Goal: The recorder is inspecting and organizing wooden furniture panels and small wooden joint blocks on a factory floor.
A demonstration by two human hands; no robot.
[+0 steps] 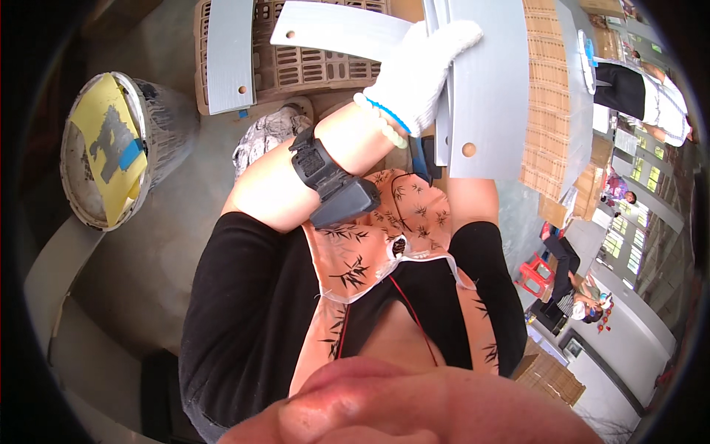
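My left hand wears a white knit glove with a blue cuff. It is closed on the left edge of an upright stack of grey panels, its thumb lying across the front one. A hole shows near the bottom of that front panel. Another grey strip, with a hole at its far end, runs leftward from behind the glove; whether the fingers hold it too is hidden. My right forearm goes up behind the panels, which hide my right hand.
Another holed panel rests on a brown slatted plastic crate ahead. At left stands a stained bucket with a yellow sheet over it. Stacked brown cardboard adjoins the panels. Other people and a red stool are at right.
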